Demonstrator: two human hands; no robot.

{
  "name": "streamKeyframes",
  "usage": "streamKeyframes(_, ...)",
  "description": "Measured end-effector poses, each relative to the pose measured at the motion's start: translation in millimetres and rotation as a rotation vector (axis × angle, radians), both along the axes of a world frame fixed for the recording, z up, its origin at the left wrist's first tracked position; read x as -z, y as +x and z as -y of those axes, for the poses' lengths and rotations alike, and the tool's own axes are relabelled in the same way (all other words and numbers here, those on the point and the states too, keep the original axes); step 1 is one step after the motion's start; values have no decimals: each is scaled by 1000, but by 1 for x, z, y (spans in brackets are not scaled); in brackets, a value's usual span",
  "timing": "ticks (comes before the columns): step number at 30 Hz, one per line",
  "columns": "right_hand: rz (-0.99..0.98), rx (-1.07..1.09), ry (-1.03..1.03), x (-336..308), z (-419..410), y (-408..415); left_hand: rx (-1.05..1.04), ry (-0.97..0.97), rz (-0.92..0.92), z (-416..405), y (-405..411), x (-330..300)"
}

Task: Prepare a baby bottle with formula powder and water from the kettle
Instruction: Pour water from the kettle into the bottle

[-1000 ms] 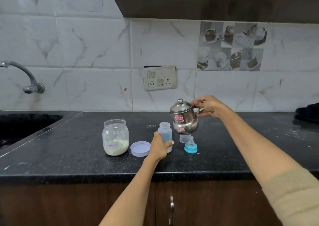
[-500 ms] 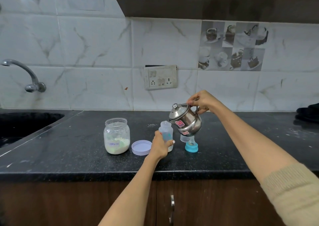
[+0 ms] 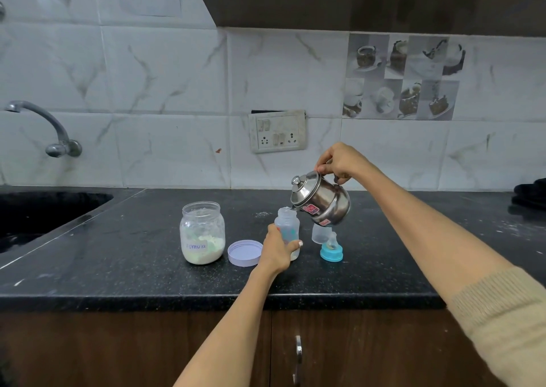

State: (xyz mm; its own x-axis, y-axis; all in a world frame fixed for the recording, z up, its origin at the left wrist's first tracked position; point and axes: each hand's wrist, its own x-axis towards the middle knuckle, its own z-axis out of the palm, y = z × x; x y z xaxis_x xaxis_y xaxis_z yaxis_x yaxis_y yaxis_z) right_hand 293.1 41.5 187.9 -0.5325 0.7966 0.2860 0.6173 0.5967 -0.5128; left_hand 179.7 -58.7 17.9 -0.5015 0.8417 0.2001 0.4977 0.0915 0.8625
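Observation:
A clear baby bottle [image 3: 288, 224] stands open on the black counter [image 3: 118, 268], with my left hand [image 3: 276, 252] wrapped around its lower part. My right hand [image 3: 339, 162] grips the handle of a small steel kettle [image 3: 320, 200], which is tilted left with its spout at the bottle's mouth. A glass jar labelled formula [image 3: 202, 233], partly filled with pale powder, stands open to the left. Its lilac lid [image 3: 244, 252] lies beside it. The blue teat ring [image 3: 331, 250] and a clear cap [image 3: 319, 234] sit right of the bottle.
A dark sink [image 3: 35, 212] with a metal tap [image 3: 44, 129] lies at the left. A socket plate [image 3: 277, 131] is on the tiled wall. A dark object [image 3: 530, 194] sits at the far right. Cabinet doors with a handle [image 3: 298, 357] are below the counter edge.
My right hand has raised the kettle and tilted it further left, bringing the spout down to the bottle's mouth. My left hand has stayed on the bottle.

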Motion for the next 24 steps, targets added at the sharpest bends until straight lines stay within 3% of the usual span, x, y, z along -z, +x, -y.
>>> streamKeyframes(24,108,20,219,-9,21,-15,11,7,34,3,1,-1)
